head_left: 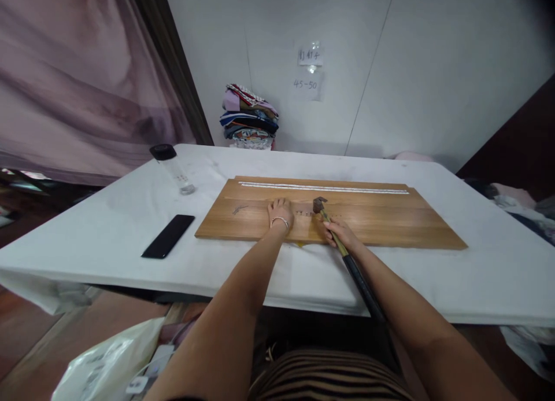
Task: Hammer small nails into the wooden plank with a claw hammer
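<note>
A white-clothed table (104,230) stretches before a pale wall (403,71) with 2 paper signs (310,56); a pink curtain (87,71) hangs left. Folded clothes (249,123) sit far, a bottle (175,172) and phone (168,236) left. Mid-table lies the wooden board (399,221), nails (239,209) at its left — the left hand (281,211) rests there, fingers extended. The right hand's (339,232) fingers wrap the hammer (319,204) — its head is over the board.

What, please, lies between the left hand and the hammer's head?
In the head view, a short row of what look like small nails shows on the wooden board between the left hand and the hammer's head.
</note>
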Demonstrator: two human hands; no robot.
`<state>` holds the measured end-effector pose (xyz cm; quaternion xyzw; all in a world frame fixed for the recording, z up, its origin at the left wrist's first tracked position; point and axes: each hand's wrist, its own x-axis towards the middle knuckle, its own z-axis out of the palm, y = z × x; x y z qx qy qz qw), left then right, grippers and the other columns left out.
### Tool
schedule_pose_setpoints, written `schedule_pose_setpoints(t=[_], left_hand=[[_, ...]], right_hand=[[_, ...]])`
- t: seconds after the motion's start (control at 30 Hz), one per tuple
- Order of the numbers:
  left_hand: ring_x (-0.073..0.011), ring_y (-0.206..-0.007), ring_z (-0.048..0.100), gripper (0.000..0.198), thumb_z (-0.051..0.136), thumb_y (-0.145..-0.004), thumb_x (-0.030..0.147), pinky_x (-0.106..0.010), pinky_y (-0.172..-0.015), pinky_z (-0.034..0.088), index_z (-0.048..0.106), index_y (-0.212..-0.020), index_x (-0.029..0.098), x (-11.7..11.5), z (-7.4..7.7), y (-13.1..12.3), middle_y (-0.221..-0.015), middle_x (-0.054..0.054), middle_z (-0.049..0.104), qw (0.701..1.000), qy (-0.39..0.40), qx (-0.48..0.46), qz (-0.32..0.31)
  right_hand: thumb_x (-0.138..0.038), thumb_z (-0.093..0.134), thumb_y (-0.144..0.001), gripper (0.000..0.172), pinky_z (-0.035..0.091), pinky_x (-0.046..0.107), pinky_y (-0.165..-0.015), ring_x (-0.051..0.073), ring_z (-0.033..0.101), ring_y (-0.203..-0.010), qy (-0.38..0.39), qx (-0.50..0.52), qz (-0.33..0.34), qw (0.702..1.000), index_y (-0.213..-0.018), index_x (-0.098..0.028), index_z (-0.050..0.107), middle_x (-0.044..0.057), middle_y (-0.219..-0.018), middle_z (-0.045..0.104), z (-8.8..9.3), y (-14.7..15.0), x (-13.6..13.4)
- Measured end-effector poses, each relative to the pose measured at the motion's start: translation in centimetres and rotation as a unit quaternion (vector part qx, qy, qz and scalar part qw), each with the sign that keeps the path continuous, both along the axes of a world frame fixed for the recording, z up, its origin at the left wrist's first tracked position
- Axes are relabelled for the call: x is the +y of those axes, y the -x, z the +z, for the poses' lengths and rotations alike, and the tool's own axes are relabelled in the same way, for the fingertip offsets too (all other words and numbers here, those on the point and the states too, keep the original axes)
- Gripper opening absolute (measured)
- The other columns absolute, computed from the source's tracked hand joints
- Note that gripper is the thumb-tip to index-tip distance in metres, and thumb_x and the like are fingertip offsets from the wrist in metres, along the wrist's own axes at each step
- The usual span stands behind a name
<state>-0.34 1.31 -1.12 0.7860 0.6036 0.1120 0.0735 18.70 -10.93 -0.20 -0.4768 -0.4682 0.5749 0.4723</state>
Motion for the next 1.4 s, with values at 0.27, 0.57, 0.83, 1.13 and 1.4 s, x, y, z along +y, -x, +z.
schedule_pose_setpoints(t=[0.27,0.57,0.83,1.13,1.4], left_hand=[[-0.0249,-0.14,0.048,0.049,0.033,-0.098,0.01,-0.045,-0.118,0.034,0.067,-0.131,0.023,-0.2,0.2,-0.1,-0.148,-0.011,0.061,1.0,0.008,-0.006,0.003],[-0.0304,-0.142,0.045,0.041,0.038,-0.104,0.034,-0.051,-0.12,0.031,0.066,-0.132,0.024,-0.5,0.5,-0.2,-0.147,-0.013,0.061,1.0,0.008,-0.011,0.016],[-0.0303,-0.146,0.042,0.043,0.038,-0.104,0.034,-0.049,-0.121,0.03,0.064,-0.135,0.022,-0.5,0.2,-0.4,-0.152,-0.014,0.058,1.0,0.013,0.0,0.021],[-0.0291,-0.145,0.042,0.04,0.039,-0.104,0.034,-0.048,-0.12,0.031,0.065,-0.132,0.022,-0.4,0.1,-0.3,-0.153,-0.013,0.057,0.999,0.01,0.019,0.03],[-0.0286,-0.142,0.044,0.037,0.04,-0.104,0.034,-0.048,-0.119,0.033,0.066,-0.128,0.023,-0.4,0.1,-0.3,-0.149,-0.012,0.059,0.999,0.002,0.028,0.036]], right_hand=[[-0.057,0.074,-0.073,0.05,0.023,0.022,-0.035,0.008,0.037,-0.035,-0.009,0.002,0.003,1.0,-0.103,-0.022,0.055,-0.011,-0.051,0.047,0.3,0.0,-0.3],[-0.059,0.068,-0.077,0.046,0.028,0.024,-0.038,0.011,0.042,-0.036,-0.003,-0.026,0.023,0.999,-0.101,-0.023,0.057,-0.01,-0.051,0.047,1.7,-1.1,0.4],[-0.059,0.07,-0.075,0.045,0.026,0.025,-0.04,0.011,0.041,-0.038,0.015,-0.035,0.052,0.998,-0.099,-0.023,0.057,-0.01,-0.05,0.047,4.4,-4.4,4.1],[-0.051,0.071,-0.076,0.035,0.024,0.022,-0.038,0.011,0.035,-0.043,0.113,0.035,0.13,0.984,-0.087,-0.026,0.049,-0.008,-0.057,0.042,3.9,-6.6,6.6],[-0.05,0.075,-0.073,0.039,0.022,0.021,-0.035,0.007,0.028,-0.04,0.119,0.074,0.173,0.975,-0.083,-0.025,0.046,-0.009,-0.056,0.04,1.8,-6.3,6.3]])
